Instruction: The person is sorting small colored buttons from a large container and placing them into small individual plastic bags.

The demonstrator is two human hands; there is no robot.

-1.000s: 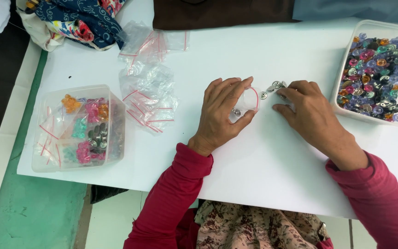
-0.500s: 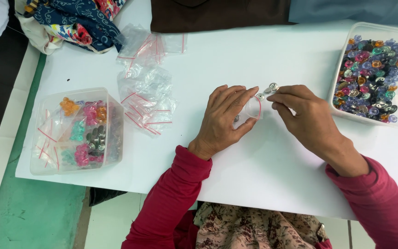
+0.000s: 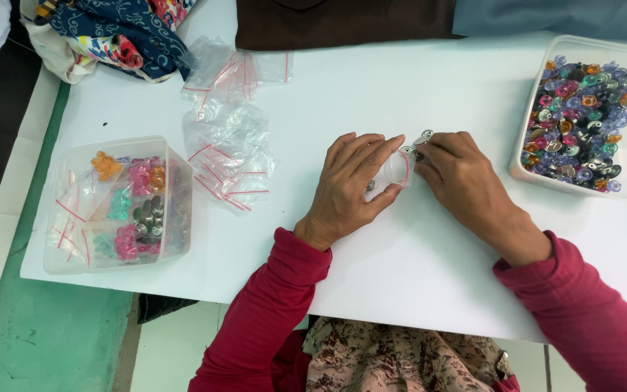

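Right hand (image 3: 462, 174) closer against small bag (image 3: 395, 170)

Bright, even overhead light, sharp focus

The white rectangular table (image 3: 415, 290) reads almost overexposed; soft, short shadows sit under the left hand (image 3: 352, 181) and right hand (image 3: 466, 181). Mild glare glints on the crumpled clear plastic bags (image 3: 230, 138) at 10 o'clock. No blur shows.

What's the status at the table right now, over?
Left hand flat on small clear bag. Right hand pinching small metal pieces at bag's mouth. Nothing between the hands; tub of coloured pieces to the right.
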